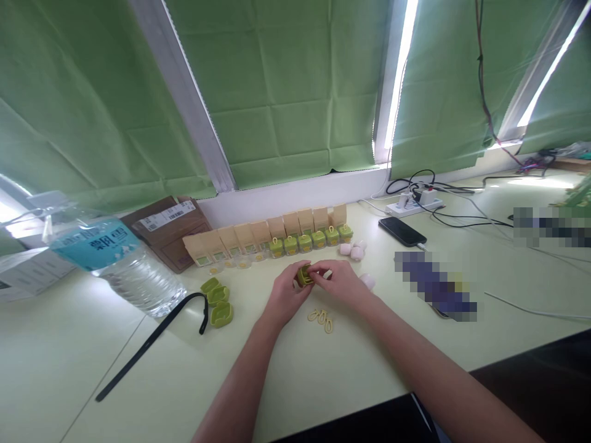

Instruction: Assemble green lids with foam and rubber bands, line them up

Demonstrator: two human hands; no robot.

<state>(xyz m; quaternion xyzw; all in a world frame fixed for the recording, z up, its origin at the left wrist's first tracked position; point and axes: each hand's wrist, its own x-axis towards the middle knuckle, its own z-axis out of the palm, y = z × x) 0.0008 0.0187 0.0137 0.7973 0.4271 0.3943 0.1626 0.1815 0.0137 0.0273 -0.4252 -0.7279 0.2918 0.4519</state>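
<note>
My left hand [287, 294] is closed around a small green silicone case [304, 275], its hollow side turned up. At the case's right edge, the fingertips of my right hand [336, 278] are pinched together; what they grip is hidden. A little yellow shows inside the case. Just below my hands lie several pale yellow loop straps [322, 318]. To the left, more green cases [222, 314] are grouped on the table. Pale pink pieces [356, 252] lie beyond my right hand, with another pink piece [367, 281] beside its wrist.
Behind my hands runs a row of finished-looking green cases [305, 243] with loops, before small cardboard boxes [261, 235]. A water bottle [124, 258] and black strap [152, 341] are left. A phone [402, 231], power strip [414, 206] and cables are right.
</note>
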